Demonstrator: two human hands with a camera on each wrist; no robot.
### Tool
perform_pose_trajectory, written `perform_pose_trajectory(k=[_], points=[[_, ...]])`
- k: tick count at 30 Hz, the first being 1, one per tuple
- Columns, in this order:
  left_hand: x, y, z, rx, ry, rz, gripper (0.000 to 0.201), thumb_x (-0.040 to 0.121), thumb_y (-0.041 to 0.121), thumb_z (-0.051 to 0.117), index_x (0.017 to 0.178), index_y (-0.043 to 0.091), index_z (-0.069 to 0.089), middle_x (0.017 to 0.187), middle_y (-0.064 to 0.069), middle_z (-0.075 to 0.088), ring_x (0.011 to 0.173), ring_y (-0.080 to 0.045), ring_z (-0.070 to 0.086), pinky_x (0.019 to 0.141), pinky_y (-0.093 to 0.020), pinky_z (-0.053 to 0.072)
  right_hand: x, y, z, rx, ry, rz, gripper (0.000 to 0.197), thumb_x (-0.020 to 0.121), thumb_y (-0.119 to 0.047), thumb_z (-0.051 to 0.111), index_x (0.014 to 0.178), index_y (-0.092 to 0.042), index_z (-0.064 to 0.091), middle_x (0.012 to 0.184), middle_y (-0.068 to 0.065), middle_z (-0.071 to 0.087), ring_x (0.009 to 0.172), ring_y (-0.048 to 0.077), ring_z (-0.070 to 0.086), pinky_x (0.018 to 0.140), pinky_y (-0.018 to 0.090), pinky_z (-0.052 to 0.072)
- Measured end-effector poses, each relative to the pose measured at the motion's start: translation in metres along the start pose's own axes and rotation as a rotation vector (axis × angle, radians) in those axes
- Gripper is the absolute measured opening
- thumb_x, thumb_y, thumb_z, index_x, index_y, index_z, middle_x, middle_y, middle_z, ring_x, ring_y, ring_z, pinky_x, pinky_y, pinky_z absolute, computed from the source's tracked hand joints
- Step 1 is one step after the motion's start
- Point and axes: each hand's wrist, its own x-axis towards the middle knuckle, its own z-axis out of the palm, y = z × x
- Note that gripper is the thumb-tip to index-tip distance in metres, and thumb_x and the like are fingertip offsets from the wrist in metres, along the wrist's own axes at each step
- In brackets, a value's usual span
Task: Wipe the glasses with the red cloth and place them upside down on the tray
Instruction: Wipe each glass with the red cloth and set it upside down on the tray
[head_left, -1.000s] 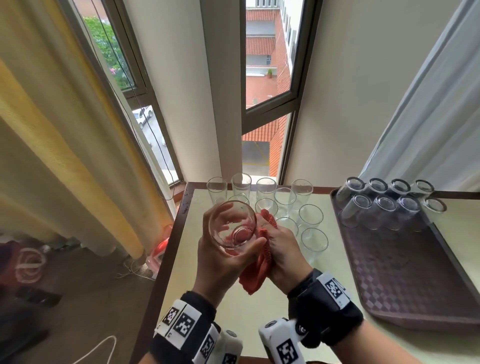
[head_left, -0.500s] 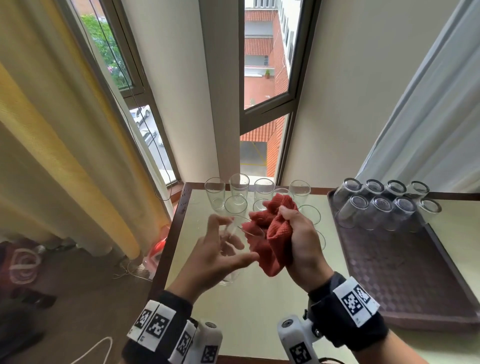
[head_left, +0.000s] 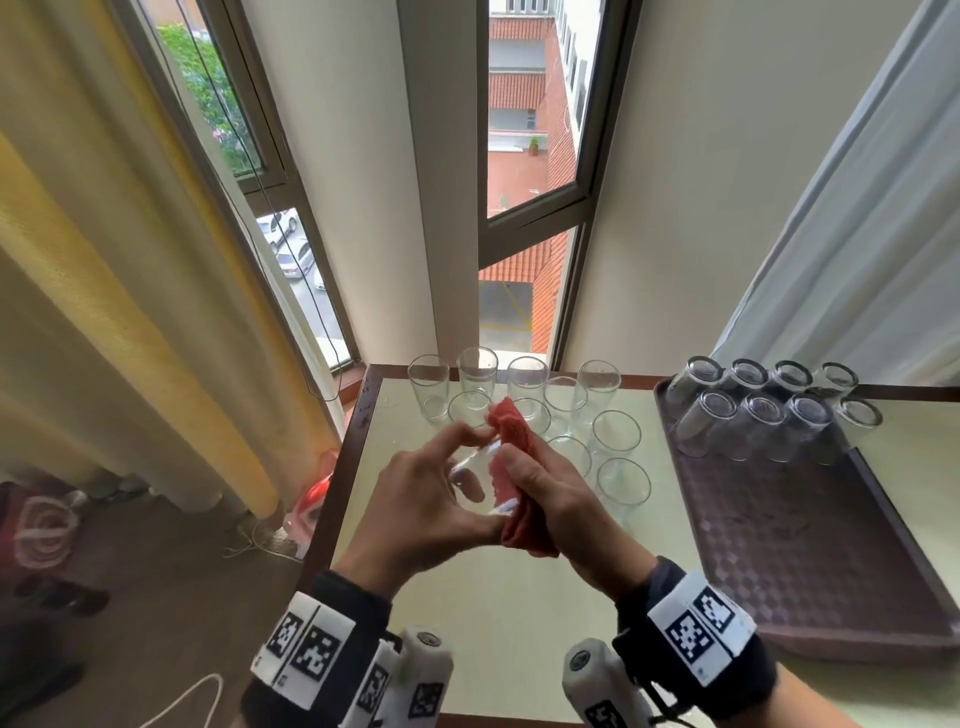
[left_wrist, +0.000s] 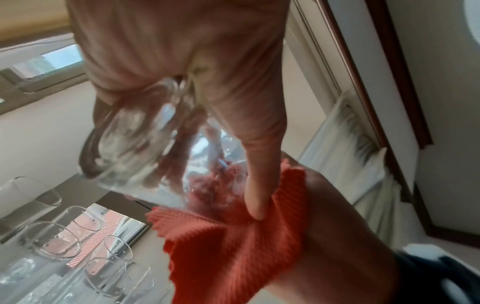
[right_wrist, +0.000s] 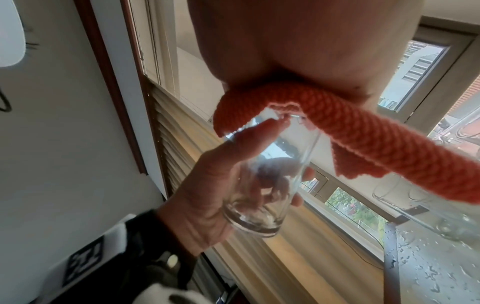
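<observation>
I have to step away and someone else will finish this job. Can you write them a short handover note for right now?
Left hand: grips a clear glass around its base end, held above the table.
Right hand: grips the red cloth, which is pressed at the glass's open mouth.
Done: eight glasses stand upside down at the far end of the tray.
Left: finish wiping the held glass and set it upside down on the tray, then do the same for the upright glasses still grouped at the table's far side.
</observation>
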Motion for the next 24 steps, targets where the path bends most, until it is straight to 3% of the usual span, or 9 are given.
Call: perform_pose_trajectory(k=[2, 5, 7, 10, 12, 15, 18, 21, 24], points=[[-0.002, 0.004, 0.002, 0.064, -0.024, 0.03, 0.069, 0.061, 0.048, 0.09, 0.117, 0.031, 0.055, 0.074, 0.013, 0.065, 0.056, 0.001, 0.059, 0.055, -0.009, 0.042, 0.005, -0.006, -0.001, 0.001, -0.024, -0.011, 0.038, 0.089, -0.039, 0.043, 0.123, -0.029, 0.056, 0.081, -0.027, 0.066, 0.08, -0.012, 0.061, 0.075, 0.01, 0.045], [-0.005, 0.01, 0.001, 0.073, -0.071, 0.052, 0.067, 0.06, 0.042, 0.092, 0.112, 0.036, 0.051, 0.075, 0.021, 0.06, 0.062, 0.007, 0.059, 0.057, -0.005, 0.041, 0.012, -0.013, 0.002, 0.024, -0.073, 0.008, 0.048, 0.094, -0.04, 0.04, 0.136, -0.019, 0.05, 0.07, -0.027, 0.063, 0.068, -0.01, 0.058, 0.067, 0.01, 0.044], [-0.003, 0.004, -0.007, 0.03, -0.075, 0.025, 0.063, 0.058, 0.047, 0.089, 0.108, 0.04, 0.051, 0.075, 0.015, 0.065, 0.061, 0.001, 0.062, 0.056, -0.01, 0.046, 0.009, -0.011, 0.007, 0.033, -0.113, -0.003, 0.037, 0.098, -0.034, 0.039, 0.133, -0.023, 0.048, 0.08, -0.024, 0.064, 0.072, -0.014, 0.06, 0.069, 0.007, 0.045], [-0.001, -0.005, -0.019, 0.006, -0.055, -0.009, 0.061, 0.058, 0.049, 0.087, 0.105, 0.046, 0.05, 0.075, 0.006, 0.069, 0.059, -0.009, 0.065, 0.055, -0.019, 0.053, 0.001, -0.008, 0.015, 0.021, -0.11, -0.017, 0.028, 0.089, -0.035, 0.038, 0.114, -0.036, 0.048, 0.101, -0.019, 0.059, 0.087, -0.021, 0.058, 0.077, 0.003, 0.044], [-0.003, -0.001, -0.018, 0.052, -0.059, 0.015, 0.062, 0.057, 0.055, 0.085, 0.107, 0.047, 0.049, 0.074, 0.011, 0.067, 0.058, -0.006, 0.065, 0.054, -0.017, 0.052, 0.005, -0.008, 0.014, 0.039, -0.102, -0.015, 0.028, 0.09, -0.039, 0.038, 0.115, -0.034, 0.05, 0.088, -0.025, 0.063, 0.081, -0.019, 0.058, 0.075, 0.004, 0.043], [-0.006, 0.002, -0.014, 0.052, -0.068, 0.019, 0.066, 0.057, 0.044, 0.09, 0.11, 0.041, 0.051, 0.073, 0.016, 0.065, 0.06, 0.0, 0.063, 0.055, -0.011, 0.047, 0.012, -0.011, 0.013, 0.088, -0.096, 0.005, 0.036, 0.096, -0.045, 0.046, 0.12, -0.019, 0.047, 0.067, -0.033, 0.062, 0.068, -0.017, 0.056, 0.07, 0.005, 0.042], [-0.003, -0.013, -0.026, 0.012, -0.022, -0.03, 0.068, 0.056, 0.05, 0.089, 0.114, 0.032, 0.056, 0.074, 0.007, 0.069, 0.058, -0.008, 0.065, 0.054, -0.024, 0.055, 0.009, -0.003, 0.02, 0.026, -0.121, -0.023, 0.027, 0.092, -0.043, 0.044, 0.112, -0.028, 0.054, 0.085, -0.022, 0.065, 0.079, -0.014, 0.06, 0.076, 0.007, 0.044], [-0.001, -0.018, -0.031, 0.093, 0.007, -0.021, 0.076, 0.055, 0.062, 0.083, 0.119, 0.028, 0.059, 0.073, 0.009, 0.069, 0.055, -0.004, 0.063, 0.054, -0.016, 0.051, 0.011, -0.002, 0.022, -0.058, -0.111, -0.005, 0.03, 0.088, -0.046, 0.037, 0.106, -0.032, 0.056, 0.091, -0.009, 0.061, 0.078, -0.003, 0.059, 0.074, 0.012, 0.045], [-0.003, -0.02, -0.028, 0.138, 0.017, -0.037, 0.073, 0.056, 0.058, 0.087, 0.117, 0.03, 0.057, 0.073, 0.009, 0.069, 0.056, -0.001, 0.063, 0.054, -0.011, 0.048, 0.021, -0.002, 0.025, -0.084, -0.114, 0.003, 0.021, 0.097, -0.041, 0.041, 0.1, -0.028, 0.057, 0.078, -0.02, 0.06, 0.068, -0.005, 0.054, 0.071, 0.018, 0.045]])
